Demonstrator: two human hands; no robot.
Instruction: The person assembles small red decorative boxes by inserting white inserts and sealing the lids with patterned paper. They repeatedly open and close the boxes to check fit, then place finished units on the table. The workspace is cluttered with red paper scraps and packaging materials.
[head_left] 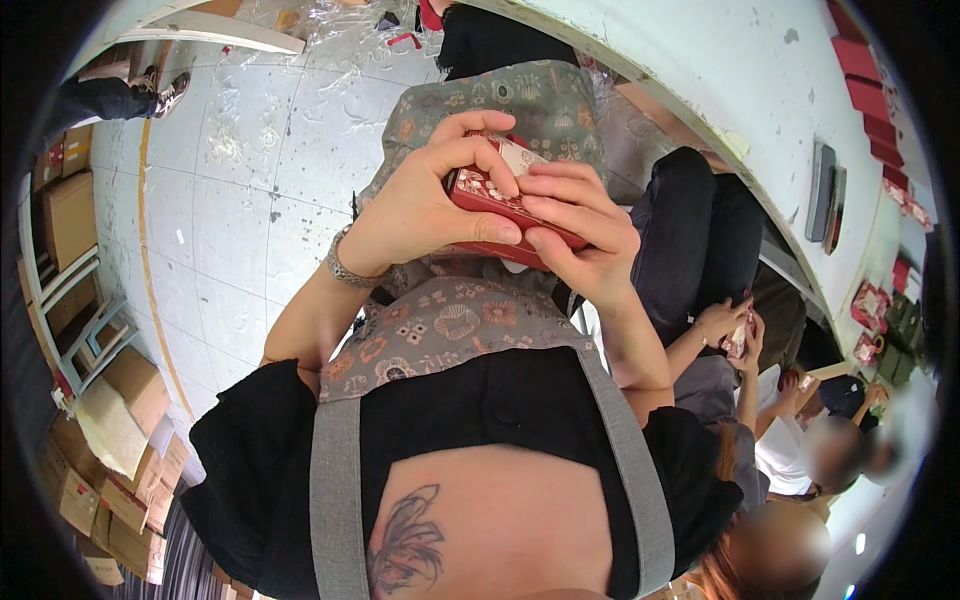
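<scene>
A small red box with a white floral pattern on its top is held above my lap, over a grey-green patterned apron. My left hand grips its left end, thumb along the front side and fingers over the top. On the right end, my right hand is closed round it, with the fingertips on the top face and the thumb at the lower front edge. The fingers cover much of the lid, so I cannot tell whether it is fully closed.
To the right runs a long white table with dark flat objects and red boxes. Co-workers sit close by on my right, one person's hands holding a small red-and-white item. Cardboard boxes and a metal frame stand left.
</scene>
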